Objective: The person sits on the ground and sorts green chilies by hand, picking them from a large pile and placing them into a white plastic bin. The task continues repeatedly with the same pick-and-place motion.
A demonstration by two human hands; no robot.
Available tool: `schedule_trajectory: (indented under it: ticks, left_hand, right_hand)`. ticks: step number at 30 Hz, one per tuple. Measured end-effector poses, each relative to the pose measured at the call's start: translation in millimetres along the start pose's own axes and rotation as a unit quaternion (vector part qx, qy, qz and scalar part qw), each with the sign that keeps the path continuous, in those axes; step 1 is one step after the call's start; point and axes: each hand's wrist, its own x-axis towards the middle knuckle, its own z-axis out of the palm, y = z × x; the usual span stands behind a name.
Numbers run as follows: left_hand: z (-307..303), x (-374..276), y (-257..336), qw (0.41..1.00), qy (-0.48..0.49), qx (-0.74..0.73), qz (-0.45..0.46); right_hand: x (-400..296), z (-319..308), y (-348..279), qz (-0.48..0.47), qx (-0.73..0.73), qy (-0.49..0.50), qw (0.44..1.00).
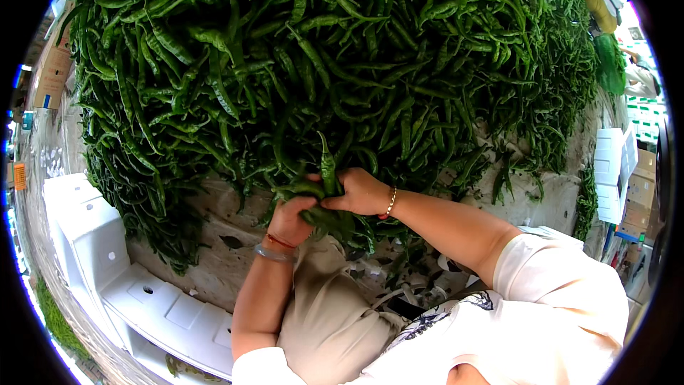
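A large heap of long green chili peppers (320, 64) fills the upper part of the head view. At its lower edge my left hand (293, 219), with a bracelet at the wrist, holds a few green peppers (302, 188). My right hand (360, 192) is close beside it, its thumb and fingers around an upright green pepper (327, 163). The two hands nearly touch, and some fingers are hidden behind the peppers. Blurred peppers hang below the hands, above the lap.
White foam boxes (160, 299) stand at the lower left. Cardboard boxes (53, 77) are at the far left and more (641, 187) at the right, near white foam lids (609, 171). Other people (638, 77) are at the upper right edge. Loose peppers lie along the heap's lower edge.
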Motion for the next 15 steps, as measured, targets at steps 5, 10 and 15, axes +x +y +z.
schedule_trajectory:
  ticks: [5,10,15]
  left_hand:
    - [16,6,-1,0.999,0.039,0.000,0.025]
    - [3,11,-3,0.990,0.072,-0.121,0.020]
    - [7,11,-6,0.997,0.060,-0.049,-0.017]
  right_hand:
    - [-3,5,15,0.030,0.080,0.008,0.996]
    - [2,-23,3,0.079,0.056,-0.029,0.995]
    - [16,-31,-19,0.151,-0.087,-0.210,0.962]
